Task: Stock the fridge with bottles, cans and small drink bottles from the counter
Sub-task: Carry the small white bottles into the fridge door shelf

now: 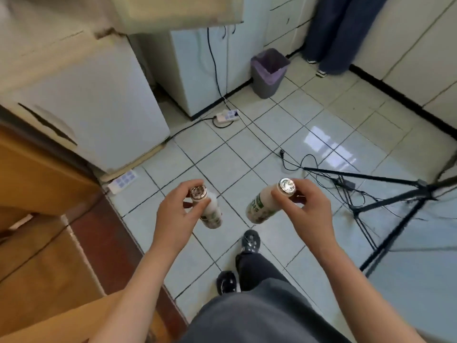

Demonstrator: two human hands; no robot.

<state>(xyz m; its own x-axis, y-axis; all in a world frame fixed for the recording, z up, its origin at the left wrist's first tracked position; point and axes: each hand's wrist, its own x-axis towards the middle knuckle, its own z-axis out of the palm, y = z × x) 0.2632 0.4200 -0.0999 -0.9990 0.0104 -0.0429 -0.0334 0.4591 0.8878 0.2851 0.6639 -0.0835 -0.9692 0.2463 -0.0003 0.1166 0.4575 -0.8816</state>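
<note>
1. Dark grey trousers (259, 318) at the bottom edge, two dark shoes (250, 241) on the tiled floor (284, 134).
2. Left hand (173, 211) grips a small white drink bottle (211, 214) by the neck, fingers curled round just under its metallic cap (198, 192). Bottle held in the air over the floor, tilted, base pointing down and away.
3. Right hand (311, 206) grips a second white bottle (259, 206) with a green label, same way: fingers pinched round the neck below the silver cap (286, 186), base tilted down-left. The two bottles are near each other but apart.
4. Wooden bench (37, 174) along the left edge; none of its top shows any drinks.
5. White power strip (123, 181) on the floor just beside the bench corner.
6. Black tripod (395, 194) at right, legs spread, loose black cables (309, 164) around its foot.
7. White fridge (99, 107) left of centre, beyond the bench – door closed, dark slanted handle recess on the front.
8. Second power strip (226, 116) further back, cable running up beside a white cabinet (197, 70).
9. Grey bin (269, 73) with a purple liner – standing against the cabinets.
10. Far back: another person's legs in blue trousers (333, 33).
</note>
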